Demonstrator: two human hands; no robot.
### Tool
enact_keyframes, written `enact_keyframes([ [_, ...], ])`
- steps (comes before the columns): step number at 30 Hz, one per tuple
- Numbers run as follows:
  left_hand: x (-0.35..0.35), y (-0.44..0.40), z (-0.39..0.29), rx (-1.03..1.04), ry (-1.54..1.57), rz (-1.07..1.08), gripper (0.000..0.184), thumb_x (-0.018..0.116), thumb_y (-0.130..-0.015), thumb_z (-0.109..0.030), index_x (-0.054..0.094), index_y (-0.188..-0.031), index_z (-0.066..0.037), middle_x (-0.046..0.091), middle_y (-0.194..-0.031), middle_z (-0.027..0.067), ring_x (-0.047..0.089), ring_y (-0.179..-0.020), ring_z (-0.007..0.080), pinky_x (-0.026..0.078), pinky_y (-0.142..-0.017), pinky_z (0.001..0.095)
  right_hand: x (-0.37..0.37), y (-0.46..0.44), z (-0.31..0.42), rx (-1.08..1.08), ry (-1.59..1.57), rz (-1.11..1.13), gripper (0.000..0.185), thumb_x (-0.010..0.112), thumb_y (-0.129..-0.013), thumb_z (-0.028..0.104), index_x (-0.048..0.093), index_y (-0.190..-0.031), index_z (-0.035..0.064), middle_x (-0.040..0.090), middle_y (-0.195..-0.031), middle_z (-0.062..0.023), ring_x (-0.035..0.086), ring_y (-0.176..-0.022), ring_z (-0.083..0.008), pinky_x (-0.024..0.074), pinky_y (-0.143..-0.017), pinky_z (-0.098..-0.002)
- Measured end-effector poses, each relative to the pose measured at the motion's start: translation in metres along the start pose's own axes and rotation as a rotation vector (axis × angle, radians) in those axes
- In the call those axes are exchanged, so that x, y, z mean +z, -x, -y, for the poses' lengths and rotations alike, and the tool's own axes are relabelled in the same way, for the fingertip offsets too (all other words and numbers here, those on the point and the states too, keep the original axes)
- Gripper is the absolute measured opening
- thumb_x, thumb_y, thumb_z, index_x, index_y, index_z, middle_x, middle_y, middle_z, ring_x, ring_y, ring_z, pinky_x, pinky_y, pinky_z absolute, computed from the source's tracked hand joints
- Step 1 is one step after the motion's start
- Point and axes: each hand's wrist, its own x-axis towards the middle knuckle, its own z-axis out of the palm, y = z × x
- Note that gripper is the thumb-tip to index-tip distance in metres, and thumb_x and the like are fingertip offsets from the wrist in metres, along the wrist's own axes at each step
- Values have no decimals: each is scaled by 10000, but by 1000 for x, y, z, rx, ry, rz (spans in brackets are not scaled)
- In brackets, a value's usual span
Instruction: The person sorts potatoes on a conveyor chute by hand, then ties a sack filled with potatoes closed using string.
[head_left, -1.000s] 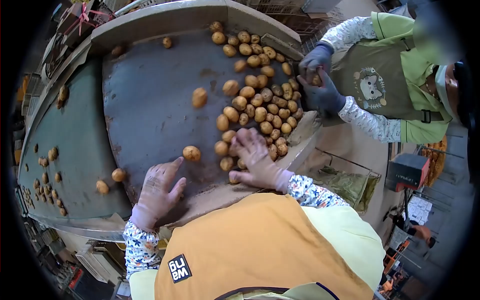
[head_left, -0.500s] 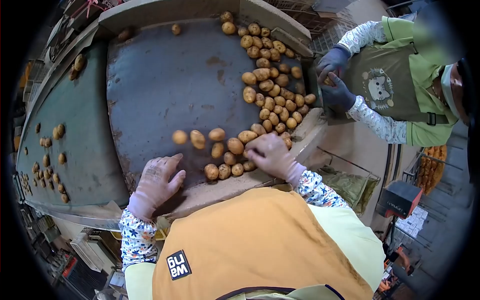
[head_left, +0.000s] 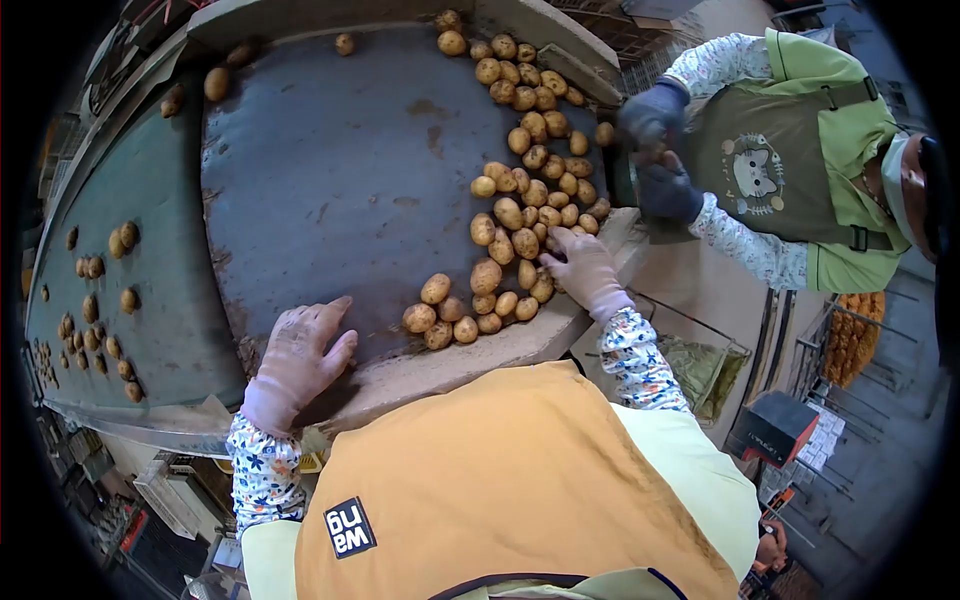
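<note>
At the far left, a green belt (head_left: pixel 165 230) carries scattered small potatoes (head_left: pixel 90 307), with one more potato (head_left: pixel 172 100) near its far corner. Next comes the grey, dirt-marked counter (head_left: pixel 320 180), where one potato (head_left: pixel 216 84) sits near the left edge and another (head_left: pixel 345 44) lies by the raised far wall (head_left: pixel 320 12). The left hand (head_left: pixel 300 350) is over the counter's near left part, thumb and fingers spread and holding nothing, with bare surface between it and the closest potatoes. The heap of potatoes (head_left: pixel 508 212) runs along the counter's right side and bends along the near rim (head_left: pixel 440 370), which stands between it and the person's orange apron (head_left: pixel 480 470). The right hand (head_left: pixel 583 265) reaches over that rim, fingers partly bent, fingertips at the heap; I cannot tell whether they grip a potato. Beyond the counter's right end are a co-worker's grey-gloved hands (head_left: pixel 652 118), close together, their contents unclear. Nearer, a green bag (head_left: pixel 700 375) hangs beside a black-and-red box (head_left: pixel 775 428), with an orange sack (head_left: pixel 853 338) farther right.
</note>
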Motion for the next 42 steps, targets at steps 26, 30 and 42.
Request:
enact_keyframes([
  [26,-22,19,11,47,-31,-80,411,627,-867,-287,573,-1205,-58,640,-1016,140,582,-994,322,431,-919,418,-186,-150,124,-648,2,-393,633,583,-903,504,469,-1288,15,549,-1207,-261,540,-1140,-371,441,-992,-417],
  [30,-30,21,9,26,-15,-34,415,620,-876,-277,566,-1221,-54,638,-1038,142,570,-1027,324,423,-936,420,-76,-103,128,-464,123,96,718,494,-920,575,402,-1429,77,394,-1434,-261,366,-1345,-385,291,-1119,-457],
  [42,-45,29,43,175,248,527,406,582,-880,-272,586,-1234,-73,617,-1162,176,558,-1111,332,424,-970,423,-24,29,142,-294,-174,344,293,643,-853,252,657,-1113,116,662,-888,-122,650,-876,-270,516,-763,-376],
])
